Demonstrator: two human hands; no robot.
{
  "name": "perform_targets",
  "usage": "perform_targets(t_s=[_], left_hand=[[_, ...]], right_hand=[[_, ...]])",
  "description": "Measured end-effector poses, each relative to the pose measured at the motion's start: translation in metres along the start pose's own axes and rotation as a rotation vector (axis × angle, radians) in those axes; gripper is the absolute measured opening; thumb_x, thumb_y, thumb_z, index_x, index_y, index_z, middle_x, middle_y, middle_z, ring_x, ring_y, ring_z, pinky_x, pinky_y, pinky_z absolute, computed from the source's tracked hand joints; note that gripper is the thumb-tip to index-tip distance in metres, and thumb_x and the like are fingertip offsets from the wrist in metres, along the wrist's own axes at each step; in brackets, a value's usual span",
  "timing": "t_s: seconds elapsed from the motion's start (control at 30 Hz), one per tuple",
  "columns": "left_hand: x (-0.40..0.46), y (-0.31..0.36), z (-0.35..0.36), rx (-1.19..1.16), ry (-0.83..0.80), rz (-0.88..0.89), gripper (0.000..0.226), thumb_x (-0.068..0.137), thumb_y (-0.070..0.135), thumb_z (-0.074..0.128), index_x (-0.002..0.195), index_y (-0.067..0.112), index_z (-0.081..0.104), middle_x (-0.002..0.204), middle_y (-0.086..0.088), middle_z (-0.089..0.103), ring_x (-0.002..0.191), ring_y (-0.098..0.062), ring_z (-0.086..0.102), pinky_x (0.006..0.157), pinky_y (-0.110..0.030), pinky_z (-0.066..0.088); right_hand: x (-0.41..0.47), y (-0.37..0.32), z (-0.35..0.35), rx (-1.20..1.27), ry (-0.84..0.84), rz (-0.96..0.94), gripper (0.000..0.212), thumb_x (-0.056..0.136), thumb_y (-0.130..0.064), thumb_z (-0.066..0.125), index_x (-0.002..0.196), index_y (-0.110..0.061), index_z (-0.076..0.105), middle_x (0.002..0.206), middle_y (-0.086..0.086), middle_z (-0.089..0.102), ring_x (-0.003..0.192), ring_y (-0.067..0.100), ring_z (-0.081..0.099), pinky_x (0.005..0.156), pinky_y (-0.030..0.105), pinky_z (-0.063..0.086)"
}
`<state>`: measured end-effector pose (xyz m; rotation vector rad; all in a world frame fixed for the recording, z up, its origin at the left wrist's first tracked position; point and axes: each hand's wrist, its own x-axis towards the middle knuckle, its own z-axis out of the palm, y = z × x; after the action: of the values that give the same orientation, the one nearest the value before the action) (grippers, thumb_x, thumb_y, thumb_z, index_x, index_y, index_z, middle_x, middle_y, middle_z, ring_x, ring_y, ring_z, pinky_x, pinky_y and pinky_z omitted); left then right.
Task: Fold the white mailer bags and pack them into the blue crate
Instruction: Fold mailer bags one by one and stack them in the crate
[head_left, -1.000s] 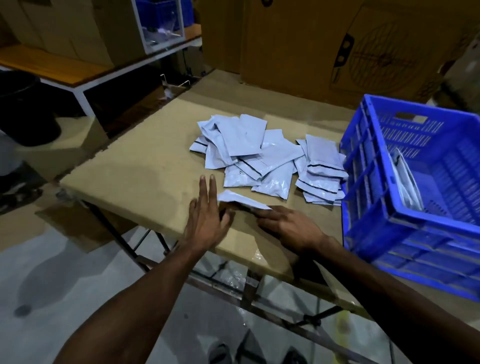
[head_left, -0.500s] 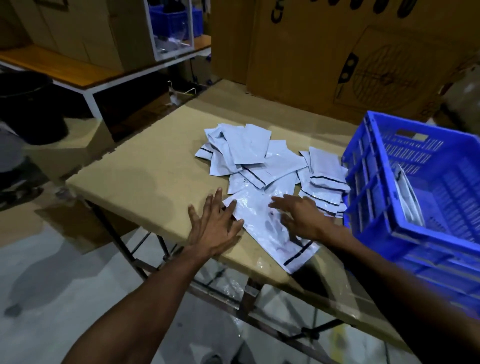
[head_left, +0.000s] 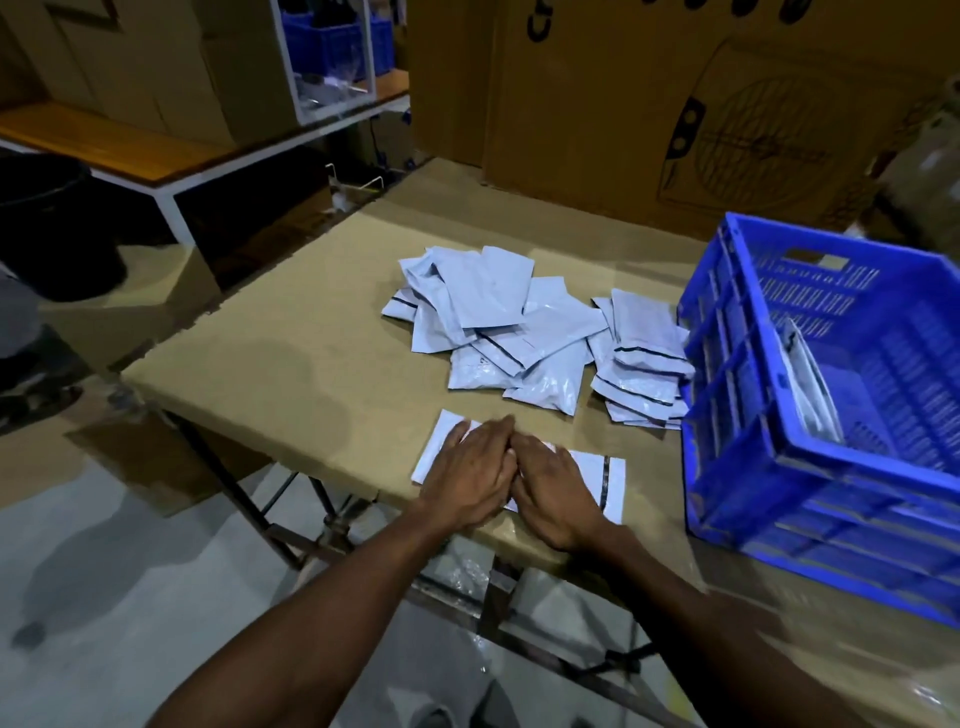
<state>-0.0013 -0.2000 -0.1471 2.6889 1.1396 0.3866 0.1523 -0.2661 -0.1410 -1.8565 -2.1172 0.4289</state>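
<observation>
One white mailer bag (head_left: 610, 480) lies flat near the table's front edge, its black strip at the right end. My left hand (head_left: 470, 470) and my right hand (head_left: 553, 486) press on it side by side with flat fingers, covering its middle. Behind them lies a loose heap of white mailer bags (head_left: 493, 322), with a neater stack of bags (head_left: 641, 364) to its right. The blue crate (head_left: 737, 467) stands at the table's right end and holds a few folded bags (head_left: 810, 384) leaning against its left wall.
The brown table (head_left: 291, 353) ends just under my wrists, with its metal frame and the grey floor below. Large cardboard boxes (head_left: 675, 104) stand behind the table. A white-framed bench (head_left: 130, 150) and a black bin (head_left: 47, 223) are at the left.
The bag was turned from a slanted lie to lie level along the front edge. Both hands came together onto its middle; before, they were apart at its left and top.
</observation>
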Motion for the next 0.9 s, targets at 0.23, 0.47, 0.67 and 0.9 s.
perform_targets(t_s=[0.23, 0.47, 0.67, 0.9], left_hand=[[0.0, -0.008, 0.003, 0.152, -0.079, -0.094, 0.068, 0.099, 0.056, 0.009, 0.153, 0.029, 0.042, 0.161, 0.007, 0.035, 0.149, -0.023, 0.03, 0.12, -0.05, 0.014], [-0.009, -0.023, -0.006, 0.142, -0.158, -0.203, 0.065, 0.1, 0.066, 0.015, 0.159, 0.04, 0.012, 0.169, 0.006, 0.004, 0.155, -0.028, -0.002, 0.123, -0.051, 0.002], [0.004, -0.026, -0.012, 0.101, -0.24, -0.219, 0.064, 0.101, 0.066, 0.016, 0.16, 0.042, 0.009, 0.17, 0.006, -0.004, 0.155, -0.028, -0.009, 0.123, -0.052, -0.003], [-0.009, -0.029, -0.015, -0.054, -0.069, -0.073, 0.085, 0.092, 0.078, 0.023, 0.157, 0.04, -0.016, 0.168, 0.013, -0.015, 0.154, -0.016, -0.018, 0.119, -0.06, 0.003]], right_hand=[[-0.027, 0.023, -0.004, -0.25, -0.018, 0.192, 0.092, 0.085, -0.076, -0.013, 0.159, -0.025, 0.005, 0.167, -0.006, -0.005, 0.153, 0.013, -0.005, 0.122, 0.047, 0.0], [-0.042, 0.046, -0.023, -0.219, -0.105, 0.243, 0.09, 0.085, -0.082, 0.011, 0.156, -0.032, -0.013, 0.164, 0.0, -0.02, 0.15, 0.015, -0.021, 0.12, 0.051, -0.011], [-0.046, 0.028, -0.013, -0.216, 0.124, -0.132, 0.062, 0.095, -0.064, 0.037, 0.145, -0.028, 0.042, 0.164, -0.003, 0.02, 0.153, 0.017, 0.01, 0.118, 0.062, 0.0], [-0.036, 0.022, -0.016, -0.41, 0.231, -0.212, 0.032, 0.098, -0.035, 0.039, 0.098, -0.018, 0.066, 0.14, 0.005, 0.058, 0.137, 0.027, 0.046, 0.108, 0.061, 0.033]])
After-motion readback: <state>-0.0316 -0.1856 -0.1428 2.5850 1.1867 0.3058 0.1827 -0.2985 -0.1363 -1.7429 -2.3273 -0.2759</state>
